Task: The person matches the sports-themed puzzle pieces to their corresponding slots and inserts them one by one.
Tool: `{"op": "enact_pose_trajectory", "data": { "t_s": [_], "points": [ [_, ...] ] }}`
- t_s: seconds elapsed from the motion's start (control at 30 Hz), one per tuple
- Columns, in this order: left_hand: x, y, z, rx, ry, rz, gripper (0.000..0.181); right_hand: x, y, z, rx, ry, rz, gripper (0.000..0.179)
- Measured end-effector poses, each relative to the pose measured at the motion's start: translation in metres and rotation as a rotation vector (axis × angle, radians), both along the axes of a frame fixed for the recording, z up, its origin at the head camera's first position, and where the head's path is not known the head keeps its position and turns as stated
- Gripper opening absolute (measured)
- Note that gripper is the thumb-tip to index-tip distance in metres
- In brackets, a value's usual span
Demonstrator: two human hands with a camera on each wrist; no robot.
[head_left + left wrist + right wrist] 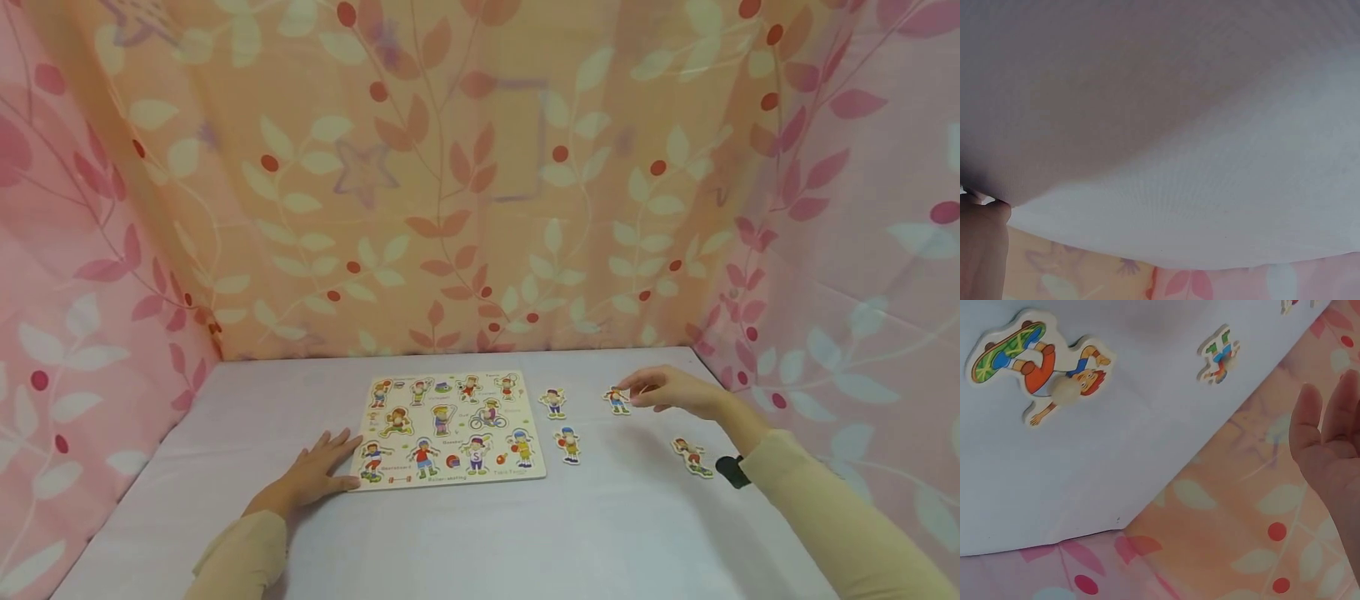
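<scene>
A wooden puzzle board (pixel 414 444) with pictures of children doing sports lies on the table. My left hand (pixel 318 467) rests at its left edge, fingers spread; the left wrist view catches only a bit of that hand (pixel 984 247). Over on the right, my right hand (pixel 663 390) hovers by a figure piece (pixel 617 402), fingers loosely bent. In the right wrist view this hand (pixel 1338 450) appears apart from that piece (pixel 1222 357), with nothing between the visible fingers. A skateboarder piece (pixel 692 458) with a pale knob (pixel 1064 390) lies nearer the right forearm.
Two more loose pieces, one in a purple cap (pixel 554 404) and one in a blue cap (pixel 568 446), lie just right of the board. A white cloth (pixel 480 542) covers the table. Leaf-patterned curtains (pixel 450 208) stand behind and at both sides.
</scene>
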State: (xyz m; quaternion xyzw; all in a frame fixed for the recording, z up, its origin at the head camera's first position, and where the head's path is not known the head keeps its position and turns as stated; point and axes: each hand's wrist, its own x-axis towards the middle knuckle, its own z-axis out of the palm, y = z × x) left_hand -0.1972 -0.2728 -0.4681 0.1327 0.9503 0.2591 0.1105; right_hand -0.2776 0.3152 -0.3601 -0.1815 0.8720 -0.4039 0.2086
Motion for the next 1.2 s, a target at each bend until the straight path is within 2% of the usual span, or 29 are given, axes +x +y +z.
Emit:
{"op": "enact_pose_trajectory", "data": {
  "t_s": [0.23,0.57,0.7,0.8,1.0,1.2],
  "points": [
    [0.001,0.0,0.002,0.0,0.003,-0.005,0.082,-0.001,0.027,-0.004,-0.031,-0.043,0.008,0.037],
    [0.0,0.0,0.001,-0.002,0.011,-0.006,0.083,0.003,0.054,-0.008,-0.037,-0.217,-0.028,0.038],
    [0.0,0.001,0.001,-0.006,0.01,-0.007,0.082,0.006,0.064,-0.016,-0.031,-0.275,-0.022,0.041],
    [0.0,0.001,0.002,-0.002,0.012,-0.01,0.082,0.008,0.072,-0.022,-0.025,-0.283,-0.014,0.04],
    [0.0,0.001,0.001,0.002,0.011,-0.009,0.083,0.011,0.083,-0.035,0.035,-0.308,-0.06,0.035],
    [-0.001,0.0,-0.002,0.005,-0.003,0.0,0.085,0.017,0.094,-0.05,0.088,-0.335,-0.155,0.029]
  ]
}}
